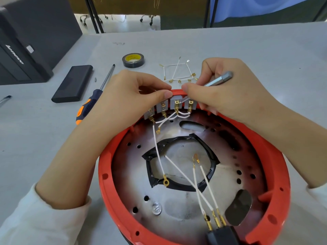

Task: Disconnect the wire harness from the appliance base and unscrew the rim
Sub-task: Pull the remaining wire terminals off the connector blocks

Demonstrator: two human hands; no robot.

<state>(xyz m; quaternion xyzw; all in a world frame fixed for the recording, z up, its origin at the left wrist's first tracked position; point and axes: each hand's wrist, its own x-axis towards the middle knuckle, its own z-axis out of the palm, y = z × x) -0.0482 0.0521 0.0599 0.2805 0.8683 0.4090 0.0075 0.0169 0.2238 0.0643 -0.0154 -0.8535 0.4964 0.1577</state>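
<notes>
The appliance base lies upside down before me, a metal plate point(177, 206) inside a red rim point(104, 181). White harness wires point(184, 175) with gold terminals cross the plate and plug into grey terminal blocks point(175, 101) at the rim's far edge. My left hand point(123, 96) grips the rim's far edge, thumb beside the blocks. In my right hand point(224, 92) is a slim metal tool point(219, 79), its tip at a gold terminal on a block. A black plug point(223, 234) holds three terminals at the near edge.
A loose bundle of removed white wires point(177, 71) lies beyond the base. A screwdriver with an orange and blue handle point(88, 105), a roll of black tape point(133, 60) and a black flat case point(74, 83) lie to the left. A black computer tower point(21, 50) stands far left.
</notes>
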